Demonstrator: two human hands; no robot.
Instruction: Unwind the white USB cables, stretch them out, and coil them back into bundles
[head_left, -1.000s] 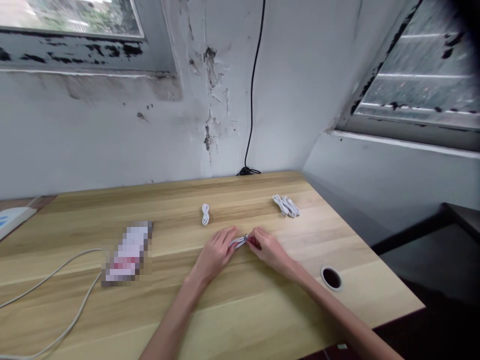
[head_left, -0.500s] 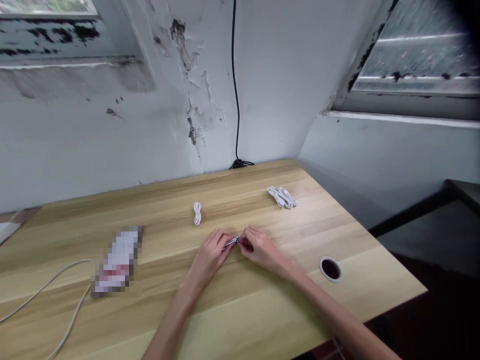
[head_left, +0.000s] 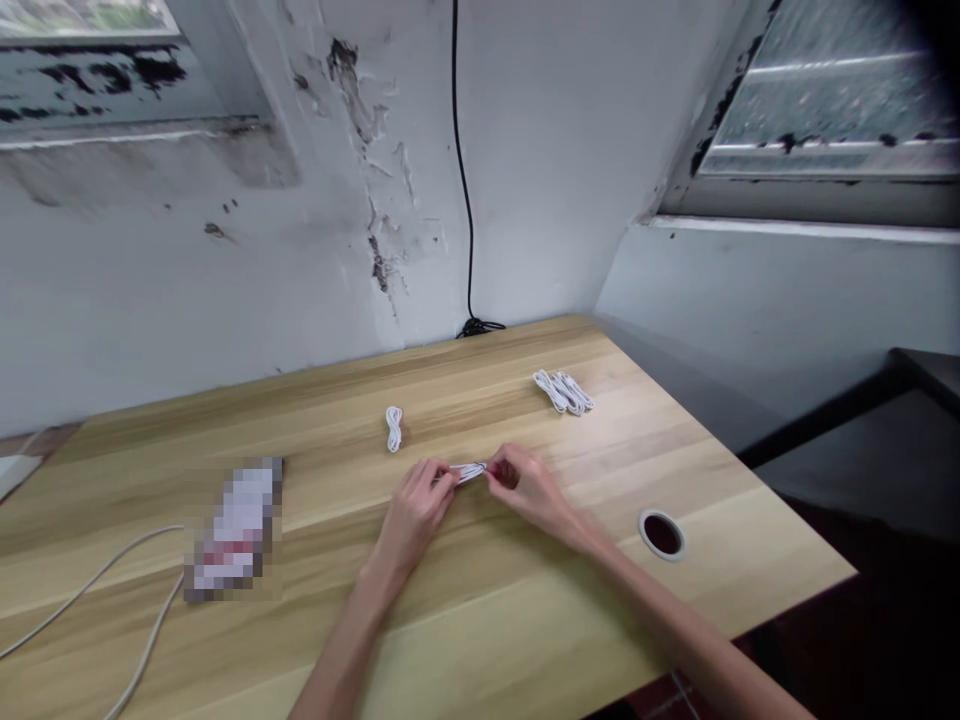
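Observation:
A folded bundle of white cable (head_left: 470,472) is held just above or on the wooden table, between my two hands. My left hand (head_left: 421,500) is closed on the bundle's left end, thumb and fingers pinching it. At the other end, a thin dark tie (head_left: 484,467) appears to go round the cable. My right hand (head_left: 525,488) pinches there with thumb and forefinger; the fingertips partly hide what they grip. Farther back lie one white cable bundle (head_left: 394,429) on the left and a group of several white cable bundles (head_left: 564,392) on the right.
On the left of the table (head_left: 315,590) lies a blurred-out pale object (head_left: 238,530), with a light cord (head_left: 150,640) near it. A round cable hole (head_left: 663,535) sits toward the right edge. Black cable (head_left: 478,326) is heaped against the wall.
My right hand has shifted slightly up and right, away from my left hand, so more of the white cable shows between them. The view has moved a little.

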